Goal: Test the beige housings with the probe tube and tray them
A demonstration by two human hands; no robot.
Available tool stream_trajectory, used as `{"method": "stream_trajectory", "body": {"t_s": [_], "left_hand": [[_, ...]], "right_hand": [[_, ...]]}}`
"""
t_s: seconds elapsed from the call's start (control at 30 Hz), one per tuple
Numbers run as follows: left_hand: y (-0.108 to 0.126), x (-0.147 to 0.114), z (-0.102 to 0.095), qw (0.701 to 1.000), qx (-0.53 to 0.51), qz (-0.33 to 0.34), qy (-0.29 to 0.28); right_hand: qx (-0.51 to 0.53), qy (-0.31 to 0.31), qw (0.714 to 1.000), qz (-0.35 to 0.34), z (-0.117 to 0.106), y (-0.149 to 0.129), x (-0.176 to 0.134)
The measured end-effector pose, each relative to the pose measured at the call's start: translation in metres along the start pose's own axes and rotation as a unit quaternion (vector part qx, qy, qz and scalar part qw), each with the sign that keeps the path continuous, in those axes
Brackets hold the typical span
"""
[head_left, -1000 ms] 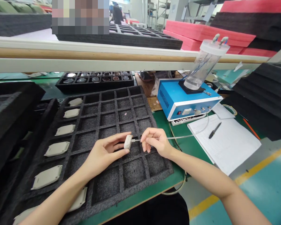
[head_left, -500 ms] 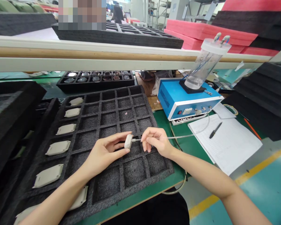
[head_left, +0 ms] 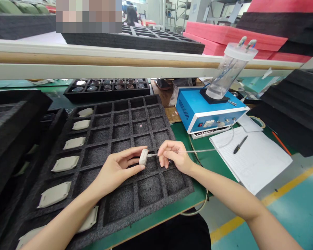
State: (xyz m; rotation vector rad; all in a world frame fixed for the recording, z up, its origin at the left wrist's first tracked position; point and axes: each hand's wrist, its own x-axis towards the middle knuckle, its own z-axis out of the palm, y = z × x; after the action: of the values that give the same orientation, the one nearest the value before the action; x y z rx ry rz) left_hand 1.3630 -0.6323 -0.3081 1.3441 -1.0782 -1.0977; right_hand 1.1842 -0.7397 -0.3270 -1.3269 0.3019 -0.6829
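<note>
My left hand (head_left: 117, 168) grips a small beige plastic housing (head_left: 143, 157) between thumb and fingertips, above a black foam tray (head_left: 148, 208). A thin clear tube (head_left: 200, 150) reaches the housing's right side through a pale tip (head_left: 149, 155); whether the tip is inserted or only pressed against it I cannot tell. Close by on the right, my right hand (head_left: 176, 156) pinches the tube with curled fingers. From there the tube runs to the front of a blue box-shaped machine (head_left: 211, 111). Similar beige housings (head_left: 65, 163) lie in the tray's left column.
A clear cylinder of liquid (head_left: 221, 81) stands on the blue machine. Papers (head_left: 253, 166) with a black pen (head_left: 240, 144) lie at right. Behind the tray is a smaller black tray of dark, shiny pieces (head_left: 92, 88), below a shelf rail (head_left: 120, 66). Stacked foam (head_left: 13, 121) rises at left.
Both hands keep nearly the same position, with the housing and tube held together. The view has shifted very slightly.
</note>
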Motion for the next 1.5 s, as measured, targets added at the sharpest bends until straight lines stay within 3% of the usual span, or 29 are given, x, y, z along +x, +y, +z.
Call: {"method": "stream_trajectory", "body": {"t_s": [1.5], "left_hand": [[-0.0026,-0.0002,-0.0010,1.000,-0.006,0.010,-0.008]], "right_hand": [[-0.007,-0.005,1.000,0.000,0.0005,-0.0005,-0.0008]]}}
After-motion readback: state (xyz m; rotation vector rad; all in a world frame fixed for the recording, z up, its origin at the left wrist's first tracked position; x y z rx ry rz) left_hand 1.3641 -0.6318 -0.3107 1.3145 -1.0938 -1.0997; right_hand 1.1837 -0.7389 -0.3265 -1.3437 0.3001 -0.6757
